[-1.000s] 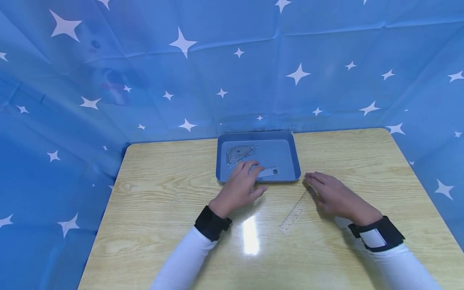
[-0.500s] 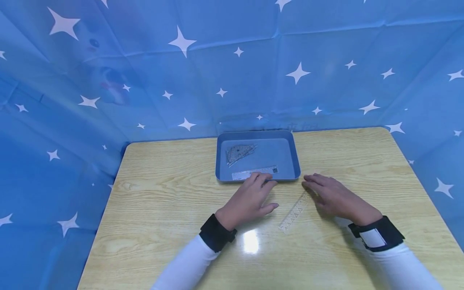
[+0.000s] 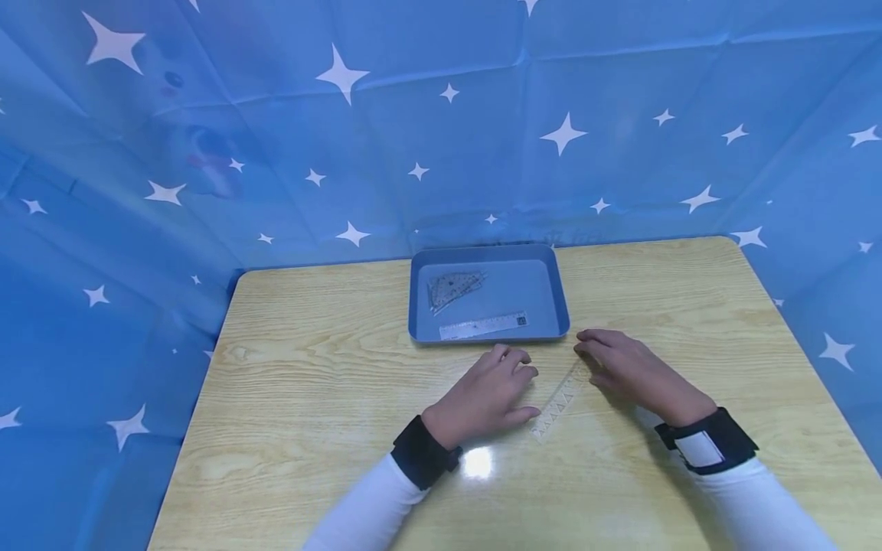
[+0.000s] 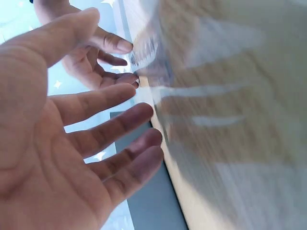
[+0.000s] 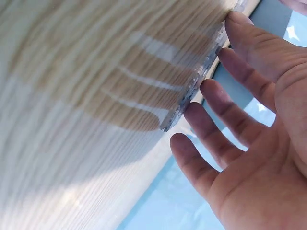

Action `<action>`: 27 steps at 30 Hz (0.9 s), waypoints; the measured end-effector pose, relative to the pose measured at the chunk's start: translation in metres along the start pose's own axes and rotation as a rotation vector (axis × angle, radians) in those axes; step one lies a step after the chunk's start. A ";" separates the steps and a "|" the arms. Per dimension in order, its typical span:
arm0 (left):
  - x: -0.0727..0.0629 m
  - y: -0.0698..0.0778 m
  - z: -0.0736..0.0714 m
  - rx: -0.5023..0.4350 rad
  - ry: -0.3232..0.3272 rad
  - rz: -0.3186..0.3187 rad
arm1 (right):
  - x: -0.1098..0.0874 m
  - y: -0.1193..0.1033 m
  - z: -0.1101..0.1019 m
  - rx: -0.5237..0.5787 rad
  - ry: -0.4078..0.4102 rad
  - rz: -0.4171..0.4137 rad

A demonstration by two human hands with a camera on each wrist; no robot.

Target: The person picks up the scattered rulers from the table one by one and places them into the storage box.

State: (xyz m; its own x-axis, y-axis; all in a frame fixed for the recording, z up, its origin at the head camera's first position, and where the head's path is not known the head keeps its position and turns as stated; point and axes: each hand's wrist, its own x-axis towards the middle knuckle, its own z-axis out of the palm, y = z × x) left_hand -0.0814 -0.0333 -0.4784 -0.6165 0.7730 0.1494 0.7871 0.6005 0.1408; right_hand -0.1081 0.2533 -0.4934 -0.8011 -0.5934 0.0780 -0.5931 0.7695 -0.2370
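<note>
A clear plastic ruler (image 3: pixel 563 397) with triangular cut-outs lies slantwise on the wooden table. At its far end my right hand (image 3: pixel 630 373) has its fingertips right at the ruler's edge; the right wrist view shows the fingers spread and lightly bent along the ruler (image 5: pixel 196 81). My left hand (image 3: pixel 485 396) hovers beside the near end, its thumb tip close to the ruler and its palm bare, as the left wrist view shows. Behind the hands, a blue tray (image 3: pixel 527 287) holds another clear ruler (image 3: pixel 482 326) and a clear protractor (image 3: pixel 455 288) with other clear pieces under it.
The wooden table (image 3: pixel 310 383) has rounded far corners. A blue curtain (image 3: pixel 448 138) with white stars hangs right behind its far edge, close to the tray. Light glares off the tabletop near my left wrist.
My left hand has drawn back from over the tray, down and to the right, toward the ruler on the table. My right hand has stayed nearly still.
</note>
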 end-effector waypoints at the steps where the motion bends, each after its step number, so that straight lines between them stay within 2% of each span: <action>1: 0.000 0.001 0.001 -0.011 -0.015 -0.009 | 0.000 0.000 0.000 -0.001 0.009 -0.001; 7: 0.002 0.006 0.007 -0.048 -0.091 -0.039 | 0.002 -0.001 0.004 -0.005 0.059 -0.022; 12: 0.005 0.012 0.013 -0.051 -0.128 -0.055 | 0.003 -0.004 0.007 -0.025 0.060 -0.015; 19: 0.010 0.019 0.015 -0.070 -0.194 -0.139 | 0.003 -0.007 0.012 -0.023 0.059 -0.015; 23: 0.012 0.021 0.018 -0.039 -0.181 -0.176 | 0.006 -0.009 0.013 -0.003 0.058 -0.018; 27: 0.013 0.023 0.023 0.054 -0.126 -0.168 | 0.009 -0.011 0.012 0.013 0.040 -0.012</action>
State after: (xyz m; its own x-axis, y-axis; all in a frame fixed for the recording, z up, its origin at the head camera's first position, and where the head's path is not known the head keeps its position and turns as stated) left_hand -0.0709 -0.0047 -0.4956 -0.7346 0.6785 0.0047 0.6754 0.7306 0.0999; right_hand -0.1073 0.2366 -0.5017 -0.7964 -0.5929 0.1196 -0.6022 0.7589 -0.2479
